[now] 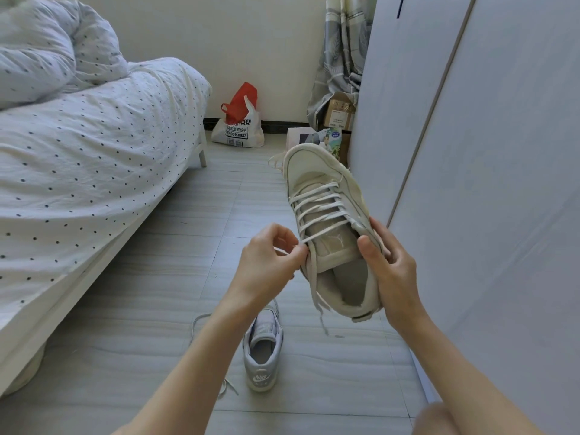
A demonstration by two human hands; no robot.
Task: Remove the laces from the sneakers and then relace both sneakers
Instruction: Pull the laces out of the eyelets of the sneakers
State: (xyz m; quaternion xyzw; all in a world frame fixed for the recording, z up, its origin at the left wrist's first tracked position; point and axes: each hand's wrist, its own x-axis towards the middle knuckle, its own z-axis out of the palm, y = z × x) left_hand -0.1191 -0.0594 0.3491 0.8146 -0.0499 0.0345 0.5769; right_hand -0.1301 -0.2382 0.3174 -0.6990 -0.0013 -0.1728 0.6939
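A cream suede-like sneaker (329,221) is held up above the grey tiled floor (125,324), toe pointing away, its flat white lace (317,205) crossing the tongue in rungs. The right hand (389,268) grasps the padded collar on its right side, thumb on the tongue. The left hand (270,262) pinches the lace at the left top eyelet; a frayed end dangles below. A second, greyish sneaker (263,350) stands on the floor beneath, its loose lace (201,321) curling beside it.

Grey tiled floor (141,340) — second sneaker (263,353), plastic bag (238,130), cardboard boxes (339,114).
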